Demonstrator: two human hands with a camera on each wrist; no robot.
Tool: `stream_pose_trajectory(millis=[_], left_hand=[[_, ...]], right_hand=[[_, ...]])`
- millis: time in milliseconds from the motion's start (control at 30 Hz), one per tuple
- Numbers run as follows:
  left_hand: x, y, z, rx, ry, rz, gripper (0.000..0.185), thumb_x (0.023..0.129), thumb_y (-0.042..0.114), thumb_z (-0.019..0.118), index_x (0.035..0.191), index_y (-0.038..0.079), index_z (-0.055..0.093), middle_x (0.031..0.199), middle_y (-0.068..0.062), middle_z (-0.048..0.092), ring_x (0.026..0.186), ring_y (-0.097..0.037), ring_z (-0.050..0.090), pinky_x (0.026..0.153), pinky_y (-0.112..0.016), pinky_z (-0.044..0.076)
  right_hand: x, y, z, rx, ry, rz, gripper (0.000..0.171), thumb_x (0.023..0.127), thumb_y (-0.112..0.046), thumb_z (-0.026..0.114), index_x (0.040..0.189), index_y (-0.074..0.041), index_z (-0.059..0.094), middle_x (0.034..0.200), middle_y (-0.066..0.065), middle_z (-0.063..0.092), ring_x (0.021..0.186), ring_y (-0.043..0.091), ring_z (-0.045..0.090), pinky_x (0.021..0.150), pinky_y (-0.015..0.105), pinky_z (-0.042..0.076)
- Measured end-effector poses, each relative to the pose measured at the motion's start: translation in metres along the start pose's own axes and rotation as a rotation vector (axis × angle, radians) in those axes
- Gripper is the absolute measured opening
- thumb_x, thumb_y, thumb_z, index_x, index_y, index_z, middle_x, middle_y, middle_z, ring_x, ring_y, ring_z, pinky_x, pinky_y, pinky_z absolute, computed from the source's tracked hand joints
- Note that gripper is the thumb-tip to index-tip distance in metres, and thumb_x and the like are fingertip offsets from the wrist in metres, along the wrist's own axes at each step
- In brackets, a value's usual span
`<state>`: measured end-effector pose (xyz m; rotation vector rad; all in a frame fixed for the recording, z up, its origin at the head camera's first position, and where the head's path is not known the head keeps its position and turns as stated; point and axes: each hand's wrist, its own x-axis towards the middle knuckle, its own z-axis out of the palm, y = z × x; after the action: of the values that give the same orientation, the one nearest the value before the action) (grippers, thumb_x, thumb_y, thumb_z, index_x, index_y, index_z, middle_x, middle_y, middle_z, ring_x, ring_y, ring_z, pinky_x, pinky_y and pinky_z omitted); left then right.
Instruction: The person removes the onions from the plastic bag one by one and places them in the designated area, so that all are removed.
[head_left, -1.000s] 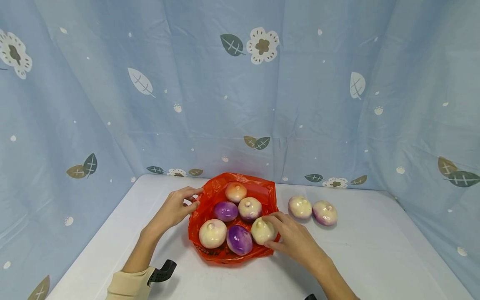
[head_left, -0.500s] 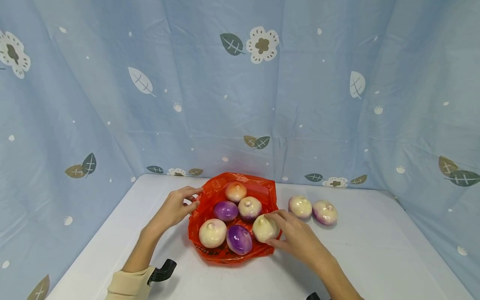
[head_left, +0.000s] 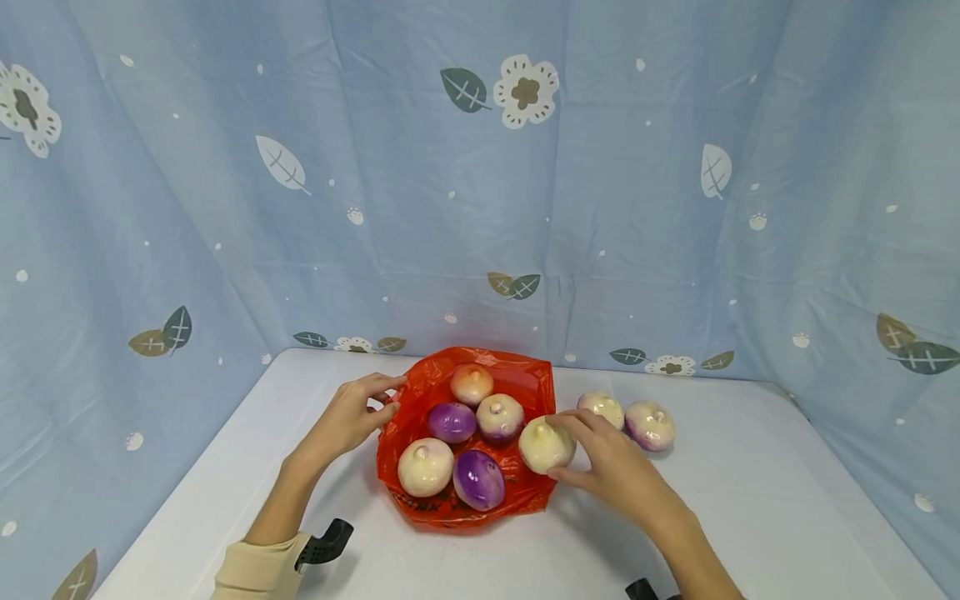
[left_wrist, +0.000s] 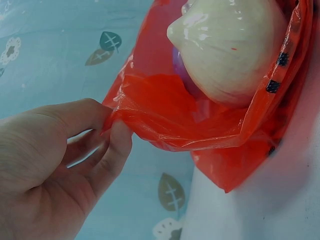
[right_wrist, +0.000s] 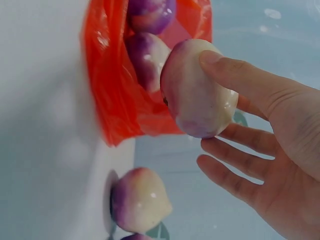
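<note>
A red plastic bag (head_left: 457, 521) lies with its mouth wide on the white table. My left hand (head_left: 356, 417) pinches the bag's left rim between thumb and fingers, as the left wrist view shows up close. Inside sit several onions, among them a purple one (head_left: 478, 481), a whitish one (head_left: 426, 467) and an orange-topped one (head_left: 472, 384). My right hand (head_left: 618, 462) grips a pale onion (head_left: 547, 446) at the bag's right rim. In the right wrist view that onion (right_wrist: 195, 90) has a purple-tinged side, and thumb and fingertips hold it.
To the right of the bag, two more whitish-purple onions (head_left: 650, 426) lie side by side on the table (head_left: 750, 500). A blue patterned curtain (head_left: 420, 200) hangs behind the table and along both sides.
My right hand has lifted the pale onion and moved it right and slightly back, from inside the bag to its right rim. My left hand has stayed at the left rim.
</note>
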<state>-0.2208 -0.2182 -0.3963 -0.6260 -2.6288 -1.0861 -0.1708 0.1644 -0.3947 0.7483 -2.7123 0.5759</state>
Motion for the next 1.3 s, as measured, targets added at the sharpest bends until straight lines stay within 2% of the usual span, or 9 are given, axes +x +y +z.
stream_pose_trajectory(millis=[200, 367, 500, 633, 800, 1033, 1167, 1300], left_hand=[[0.0, 0.0, 0.0, -0.004, -0.006, -0.005, 0.037, 0.088, 0.0, 0.066, 0.125, 0.0, 0.066, 0.114, -0.013, 0.07, 0.087, -0.021, 0.068, 0.069, -0.026, 0.061], [0.0, 0.0, 0.0, -0.004, -0.011, -0.005, 0.037, 0.088, 0.0, 0.066, 0.125, 0.0, 0.066, 0.114, -0.013, 0.07, 0.087, -0.021, 0.068, 0.069, -0.026, 0.061], [0.0, 0.001, 0.0, -0.002, -0.011, -0.007, 0.037, 0.088, 0.0, 0.066, 0.125, 0.0, 0.066, 0.114, -0.013, 0.07, 0.087, -0.02, 0.068, 0.069, -0.026, 0.061], [-0.001, 0.001, 0.0, -0.001, -0.012, -0.008, 0.037, 0.087, 0.0, 0.066, 0.125, 0.0, 0.066, 0.115, -0.013, 0.07, 0.087, -0.02, 0.068, 0.069, -0.026, 0.061], [-0.001, 0.001, 0.0, -0.001, -0.012, -0.005, 0.037, 0.087, 0.0, 0.067, 0.125, 0.0, 0.066, 0.115, -0.013, 0.07, 0.087, -0.02, 0.068, 0.068, -0.025, 0.06], [-0.001, 0.001, 0.0, -0.011, -0.007, -0.001, 0.037, 0.087, -0.001, 0.067, 0.124, -0.001, 0.066, 0.114, -0.014, 0.07, 0.086, -0.02, 0.068, 0.067, -0.023, 0.06], [-0.001, 0.002, 0.0, -0.014, -0.006, -0.002, 0.036, 0.087, -0.001, 0.066, 0.124, -0.001, 0.066, 0.114, -0.014, 0.07, 0.086, -0.02, 0.068, 0.067, -0.023, 0.06], [-0.001, 0.003, 0.0, -0.013, -0.005, -0.003, 0.036, 0.087, -0.001, 0.066, 0.123, -0.001, 0.066, 0.114, -0.015, 0.07, 0.086, -0.02, 0.068, 0.068, -0.024, 0.06]], right_hand=[[-0.001, 0.011, -0.015, 0.018, 0.008, 0.04, 0.067, 0.07, -0.032, 0.088, 0.13, -0.022, 0.06, 0.129, 0.0, 0.062, 0.121, 0.023, 0.06, 0.094, 0.045, 0.056], [-0.005, 0.022, -0.027, 0.041, 0.04, 0.078, 0.067, 0.071, -0.032, 0.087, 0.131, -0.021, 0.059, 0.126, 0.001, 0.063, 0.112, 0.023, 0.062, 0.089, 0.047, 0.057], [-0.01, 0.035, -0.036, 0.034, 0.089, 0.059, 0.065, 0.072, -0.029, 0.086, 0.13, -0.018, 0.06, 0.122, 0.003, 0.064, 0.104, 0.025, 0.065, 0.085, 0.05, 0.058], [-0.014, 0.048, -0.042, 0.028, 0.138, 0.042, 0.063, 0.071, -0.025, 0.087, 0.128, -0.015, 0.061, 0.12, 0.004, 0.065, 0.1, 0.026, 0.067, 0.078, 0.046, 0.059], [-0.02, 0.06, -0.049, 0.028, 0.148, 0.084, 0.061, 0.073, -0.025, 0.086, 0.128, -0.015, 0.06, 0.119, 0.007, 0.065, 0.096, 0.025, 0.066, 0.068, 0.032, 0.058], [-0.026, 0.075, -0.056, -0.021, 0.158, 0.12, 0.063, 0.073, -0.028, 0.086, 0.128, -0.011, 0.059, 0.119, 0.014, 0.064, 0.099, 0.03, 0.064, 0.065, 0.036, 0.058], [-0.03, 0.084, -0.061, -0.035, 0.161, 0.143, 0.065, 0.072, -0.028, 0.086, 0.129, -0.011, 0.058, 0.118, 0.016, 0.064, 0.096, 0.031, 0.064, 0.064, 0.03, 0.056], [-0.036, 0.093, -0.065, -0.047, 0.16, 0.184, 0.066, 0.072, -0.028, 0.086, 0.129, -0.01, 0.058, 0.118, 0.019, 0.063, 0.095, 0.034, 0.064, 0.063, 0.033, 0.057]])
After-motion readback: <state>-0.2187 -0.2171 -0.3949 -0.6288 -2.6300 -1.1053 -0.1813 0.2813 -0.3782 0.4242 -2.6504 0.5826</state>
